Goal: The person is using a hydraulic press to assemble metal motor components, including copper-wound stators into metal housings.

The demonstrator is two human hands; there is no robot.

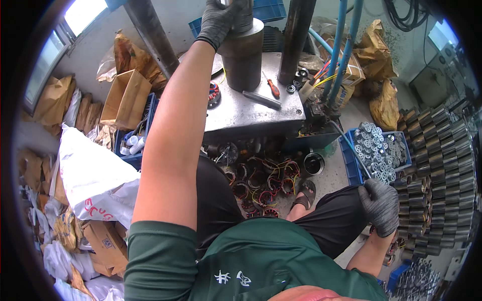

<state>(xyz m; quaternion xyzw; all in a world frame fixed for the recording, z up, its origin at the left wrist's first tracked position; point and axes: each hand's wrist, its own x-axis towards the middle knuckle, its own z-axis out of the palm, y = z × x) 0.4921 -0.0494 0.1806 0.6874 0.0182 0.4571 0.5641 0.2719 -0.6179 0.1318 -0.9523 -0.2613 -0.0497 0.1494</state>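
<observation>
My left hand (216, 24), in a dark grey glove, reaches up to the far side and wraps against a metal cylinder (244, 19). That cylinder stands on a thicker steel column (242, 60) over a steel press table (226, 113). My right hand (380, 208), gloved too, is closed around the near end of a thin metal lever (351, 150) beside my knee. A wound stator (214, 94), a screwdriver (273, 89) with an orange-red handle and a dark metal bar (261, 100) lie on the table.
Two thick posts (297, 40) flank the column. Several wound stators (266, 183) lie on the floor by my foot. A blue crate (354, 168) of small metal parts stands right, beside stacked metal sleeves (442, 175). Left are a white sack (95, 175) and a cardboard box (125, 100).
</observation>
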